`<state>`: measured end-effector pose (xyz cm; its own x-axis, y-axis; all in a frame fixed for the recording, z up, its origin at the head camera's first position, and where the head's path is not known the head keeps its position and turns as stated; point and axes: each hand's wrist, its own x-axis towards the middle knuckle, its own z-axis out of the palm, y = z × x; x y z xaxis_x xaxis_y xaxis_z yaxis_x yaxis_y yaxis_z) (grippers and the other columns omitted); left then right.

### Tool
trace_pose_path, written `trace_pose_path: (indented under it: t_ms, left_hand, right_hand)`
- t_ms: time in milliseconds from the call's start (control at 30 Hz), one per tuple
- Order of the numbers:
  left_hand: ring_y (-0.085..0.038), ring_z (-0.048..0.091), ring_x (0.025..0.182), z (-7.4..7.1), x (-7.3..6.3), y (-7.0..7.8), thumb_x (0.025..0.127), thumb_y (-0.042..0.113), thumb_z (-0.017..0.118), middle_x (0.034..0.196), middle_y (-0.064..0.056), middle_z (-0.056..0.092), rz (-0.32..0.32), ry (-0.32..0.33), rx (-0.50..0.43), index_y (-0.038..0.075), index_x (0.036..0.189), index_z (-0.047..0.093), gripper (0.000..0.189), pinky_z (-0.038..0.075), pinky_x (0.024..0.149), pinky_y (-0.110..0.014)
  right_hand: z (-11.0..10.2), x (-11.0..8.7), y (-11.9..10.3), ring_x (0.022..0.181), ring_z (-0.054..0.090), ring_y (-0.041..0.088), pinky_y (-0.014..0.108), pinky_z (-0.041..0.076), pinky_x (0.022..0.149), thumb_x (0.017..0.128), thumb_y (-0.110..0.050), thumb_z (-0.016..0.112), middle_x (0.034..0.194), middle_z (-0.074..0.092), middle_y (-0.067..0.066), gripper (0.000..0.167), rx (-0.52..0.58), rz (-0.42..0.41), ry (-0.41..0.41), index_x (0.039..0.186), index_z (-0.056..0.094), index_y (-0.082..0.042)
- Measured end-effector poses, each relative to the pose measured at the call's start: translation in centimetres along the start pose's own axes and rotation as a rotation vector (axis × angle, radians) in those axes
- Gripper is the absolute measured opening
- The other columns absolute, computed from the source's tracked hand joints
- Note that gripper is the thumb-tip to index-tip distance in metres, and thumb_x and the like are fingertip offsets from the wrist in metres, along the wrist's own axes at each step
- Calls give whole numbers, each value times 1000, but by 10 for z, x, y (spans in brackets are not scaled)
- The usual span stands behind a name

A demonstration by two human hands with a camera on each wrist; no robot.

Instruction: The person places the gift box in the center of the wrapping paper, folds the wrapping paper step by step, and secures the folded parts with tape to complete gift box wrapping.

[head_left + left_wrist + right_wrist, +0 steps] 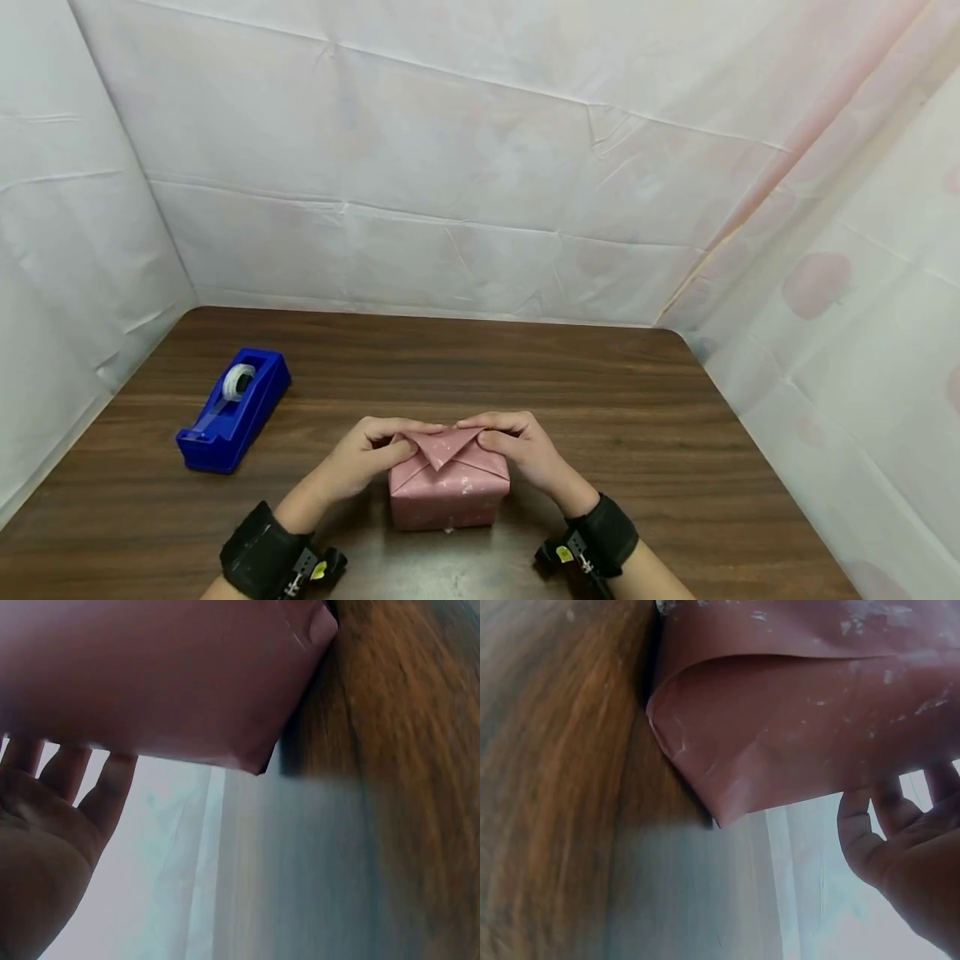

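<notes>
A small box wrapped in pink paper [448, 502] stands near the front of the table. A triangular paper flap [441, 448] lies folded over its upper face, point toward the person. My left hand [365, 457] grips the box's upper left corner, thumb on the paper and index finger along the far edge. At the upper right corner my right hand [527, 454] pinches the paper the same way. In the left wrist view the other fingers [105, 799] reach behind the box. A loose paper fold [765, 697] gapes along the side in the right wrist view.
A blue tape dispenser [238, 412] with a roll of clear tape [237, 382] sits at the left of the brown wooden table [600, 392]. Pale cloth sheets [450, 167] hang behind the table and on both sides. Each wrist wears a black strap with a camera.
</notes>
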<state>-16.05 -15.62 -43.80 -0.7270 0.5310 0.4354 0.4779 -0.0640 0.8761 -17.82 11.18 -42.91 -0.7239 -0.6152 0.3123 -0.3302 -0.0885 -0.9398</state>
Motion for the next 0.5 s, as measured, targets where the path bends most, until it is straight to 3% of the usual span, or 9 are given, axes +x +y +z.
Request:
trace_pose_path:
  t_ms: [133, 233, 500]
  left_hand:
    - [1, 63, 90, -2, -1, 1, 90, -3, 60, 111, 0, 72, -1, 27, 37, 5, 118, 69, 31, 51, 76, -18]
    - [-7, 61, 115, -5, -2, 0, 88, -3, 63, 121, -1, 68, 16, 8, 21, 2, 117, 68, 30, 50, 91, -23]
    - [-5, 58, 117, -14, -6, 1, 88, 10, 65, 128, 0, 64, 8, -75, 35, 10, 120, 69, 31, 48, 92, -22]
  right_hand:
    - [0, -1, 0, 111, 63, 13, 27, 51, 89, 96, -4, 51, 122, 66, 12, 30, 11, -5, -9, 118, 61, 12]
    - [0, -1, 1, 112, 62, 13, 27, 50, 91, 95, -4, 51, 121, 67, 10, 28, 5, -18, -8, 117, 63, 10]
    - [0, 1, 2, 116, 60, 17, 29, 48, 96, 95, 2, 48, 122, 66, 9, 27, 42, -89, -50, 116, 64, 10]
